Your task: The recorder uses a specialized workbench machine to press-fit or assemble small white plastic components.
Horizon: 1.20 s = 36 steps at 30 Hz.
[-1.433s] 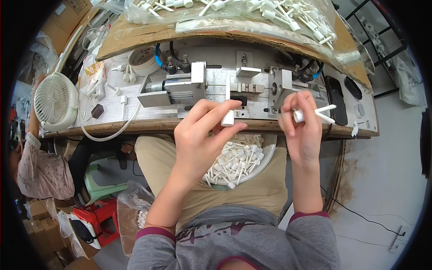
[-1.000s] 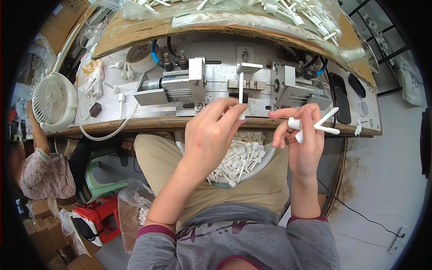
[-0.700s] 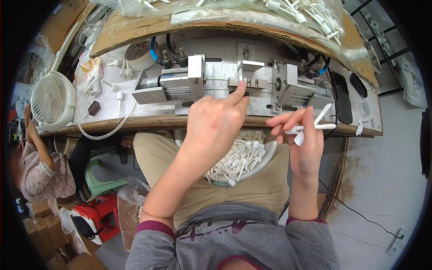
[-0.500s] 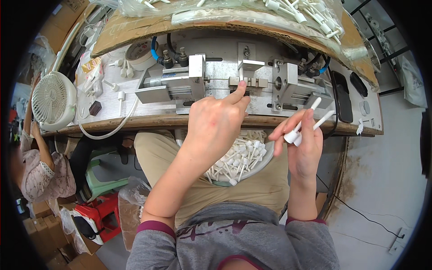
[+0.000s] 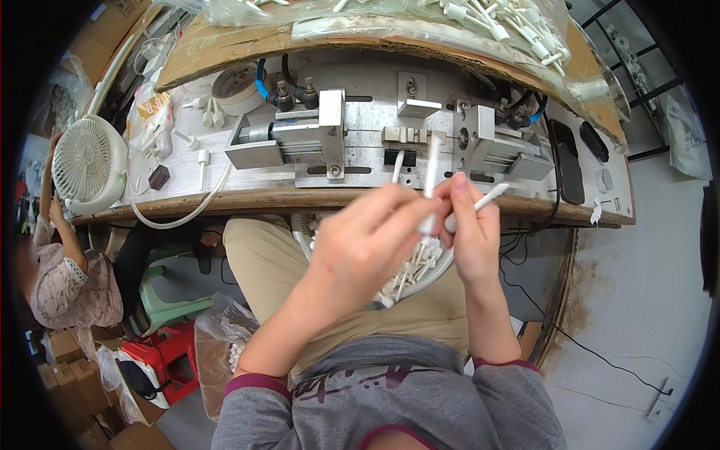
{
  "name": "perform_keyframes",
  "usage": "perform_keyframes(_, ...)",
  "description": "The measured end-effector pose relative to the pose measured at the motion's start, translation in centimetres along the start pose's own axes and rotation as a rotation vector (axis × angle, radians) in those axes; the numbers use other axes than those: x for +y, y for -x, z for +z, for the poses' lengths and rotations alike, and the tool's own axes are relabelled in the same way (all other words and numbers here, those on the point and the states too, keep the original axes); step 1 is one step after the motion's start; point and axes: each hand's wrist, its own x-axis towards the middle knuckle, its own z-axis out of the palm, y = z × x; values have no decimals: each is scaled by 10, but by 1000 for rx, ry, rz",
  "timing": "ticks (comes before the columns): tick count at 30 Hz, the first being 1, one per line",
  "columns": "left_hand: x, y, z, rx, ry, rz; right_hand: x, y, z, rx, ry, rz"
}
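White plastic stick pinched upright in left hand, just in front of the metal machine | right hand grips another white stick, touching left hand | bowl of sticks below both hands

Long white plastic stem: slim tube, roughly upright, slightly blurred, lower end pinched between both hands just in front of the bench edge. Second white stem: shorter, tilted up to the right, sticking out of the right hand's grip. Third thin white stem: near-upright, just above the left hand's fingers; grip on it unclear.
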Motion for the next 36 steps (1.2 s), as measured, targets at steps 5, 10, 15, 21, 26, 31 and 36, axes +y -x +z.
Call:
perform_keyframes(5, -22, -12, 4, 21, -322, 28, 8, -4, -15, 44, -60, -121)
perform_keyframes(10, -25, -24, 10, -126, -500, 6, -3, 5, -18, -85, -303, -53)
perform_keyframes(15, -27, -25, 9, -156, -500, 9, -5, 11, -10, 41, -42, -259)
perform_keyframes(21, -6, -16, 1, -90, -31, 78, -3, 13, -21, 57, -26, -69)
perform_keyframes(26, 8, 0, 4, -111, 60, 109, -7, 12, -5, -129, -161, 88)
perform_keyframes(31, -2, -6, -1, 47, 14, -29, -8, 5, -4, -160, -206, 101)
perform_keyframes(36, -28, -13, 7, -20, -374, 32, 5, 5, -22, -126, -79, 39)
